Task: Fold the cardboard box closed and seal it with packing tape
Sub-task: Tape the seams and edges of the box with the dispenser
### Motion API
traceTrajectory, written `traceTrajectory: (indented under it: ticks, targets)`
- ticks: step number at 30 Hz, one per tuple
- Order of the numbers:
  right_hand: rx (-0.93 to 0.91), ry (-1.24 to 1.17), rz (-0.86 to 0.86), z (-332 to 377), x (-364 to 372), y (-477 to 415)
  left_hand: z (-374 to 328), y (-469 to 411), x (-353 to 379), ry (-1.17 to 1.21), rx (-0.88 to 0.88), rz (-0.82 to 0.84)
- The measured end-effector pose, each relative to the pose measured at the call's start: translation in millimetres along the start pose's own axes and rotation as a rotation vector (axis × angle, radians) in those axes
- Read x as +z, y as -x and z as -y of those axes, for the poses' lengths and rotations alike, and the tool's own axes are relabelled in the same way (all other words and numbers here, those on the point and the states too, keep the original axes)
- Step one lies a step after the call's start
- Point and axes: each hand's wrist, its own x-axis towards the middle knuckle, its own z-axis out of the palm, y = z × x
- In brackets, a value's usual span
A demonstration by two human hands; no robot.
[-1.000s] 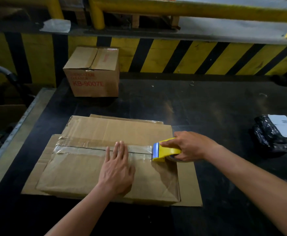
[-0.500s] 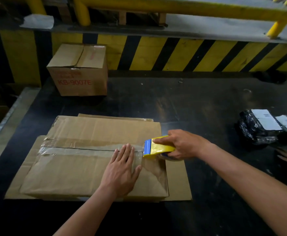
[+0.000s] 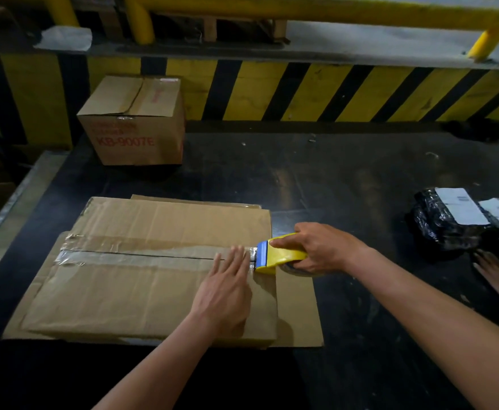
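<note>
Two grips are on the flat brown cardboard box (image 3: 153,291), which lies toward 6 o'clock on the dark worktop (image 3: 331,179), on a loose sheet of brown cardboard (image 3: 298,318). Its flaps are folded shut, and a strip of clear packing tape (image 3: 142,257) runs along the centre seam from the 9 o'clock edge to the 3 o'clock edge. The right grip (image 3: 322,250) is clenched round the yellow tape dispenser with a blue blade guard (image 3: 283,255), held at the box's 3 o'clock edge. The left grip (image 3: 227,288) is released, its fingers flat and pressing the tape. Over the last second it has slid along the strip toward 3 o'clock, from mid-seam to just beside the blade, while the dispenser has barely shifted against the box. I judge the seam covered and smoothed, so what remains is to carry the tape over the edge and tear it. A small brown carton printed KB-9007E (image 3: 133,125) stands at 11 o'clock, and a black plastic-wrapped parcel with white labels (image 3: 437,226) lies at 3 o'clock.
</note>
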Motion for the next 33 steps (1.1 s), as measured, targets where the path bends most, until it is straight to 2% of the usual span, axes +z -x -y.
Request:
traceTrajectory:
  ticks: [9,18,23,27,33]
  targets:
    - [-0.042,-0.079,-0.020,-11.1,-1.5,9.1,-1.2,1.8,19.1,0.002,0.001,-0.056]
    - [-0.020,-0.119,0.050,-39.5,-2.4,26.0,-2.9,4.1,15.3,0.012,-0.001,-0.070]
    - [-0.050,-0.115,0.002,-40.1,6.8,24.6,-16.6,-2.6,7.7,0.001,-0.056,-0.044]
    - [-0.061,-0.109,-0.019,-42.3,9.7,26.0,-33.1,-8.7,14.2,0.013,0.059,-0.017]
    - [-0.053,-0.130,-0.045,-48.3,10.6,28.9,-30.8,-13.4,30.4,0.031,0.024,-0.072]
